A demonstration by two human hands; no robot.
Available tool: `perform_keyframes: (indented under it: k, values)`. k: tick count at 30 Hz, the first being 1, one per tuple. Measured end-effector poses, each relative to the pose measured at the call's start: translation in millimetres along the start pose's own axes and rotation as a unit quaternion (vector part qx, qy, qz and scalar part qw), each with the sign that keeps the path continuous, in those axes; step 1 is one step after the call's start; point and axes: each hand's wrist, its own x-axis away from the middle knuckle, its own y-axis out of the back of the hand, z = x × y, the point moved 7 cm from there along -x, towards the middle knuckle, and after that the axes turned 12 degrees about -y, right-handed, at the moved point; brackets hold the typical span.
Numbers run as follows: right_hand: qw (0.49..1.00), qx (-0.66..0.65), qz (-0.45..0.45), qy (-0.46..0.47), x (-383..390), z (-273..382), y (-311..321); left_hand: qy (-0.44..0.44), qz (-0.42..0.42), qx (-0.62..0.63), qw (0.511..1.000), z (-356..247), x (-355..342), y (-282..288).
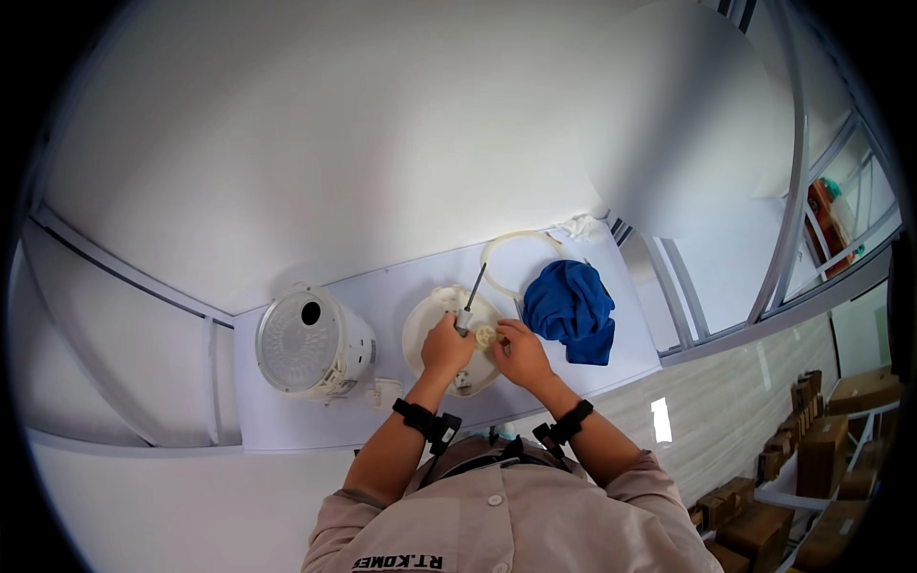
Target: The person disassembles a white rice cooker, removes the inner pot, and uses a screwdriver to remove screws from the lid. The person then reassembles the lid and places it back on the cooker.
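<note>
My left hand (447, 350) is closed round the handle of a screwdriver (477, 285), whose dark shaft points up and away from me. Between thumb and fingers, my right hand (523, 353) grips a small cream spoked wheel (485, 336). The left fingertips come close to that wheel; whether they touch it cannot be made out. Both hands are over a round, shallow white plastic housing (416, 329) lying on the table. Small fittings (462, 380) show inside it near its front edge, while my hands cover much of its middle.
A white cylindrical appliance body (304, 342) stands at the left, with a small white part (385, 392) beside it. Right of the housing lie a crumpled blue cloth (570, 307) and a cream ring (490, 256). White tissue (580, 226) is at the table's (287, 430) far right corner.
</note>
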Motion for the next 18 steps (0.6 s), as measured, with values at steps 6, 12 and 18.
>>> perform_keyframes:
  k: [6, 12, 18]
  values:
    - [1.0, 0.02, -0.003, 0.006, -2, 0, -4, -0.007, -0.015, 0.007, 1.0, -3, 3, 4]
    - [0.992, 0.063, -0.013, 0.105, 1, 23, 1, -0.026, -0.034, 0.059, 0.997, -1, 6, 8]
    - [0.995, 0.069, 0.013, 0.073, -3, 17, -2, -0.052, -0.036, 0.051, 0.997, 8, 3, -1]
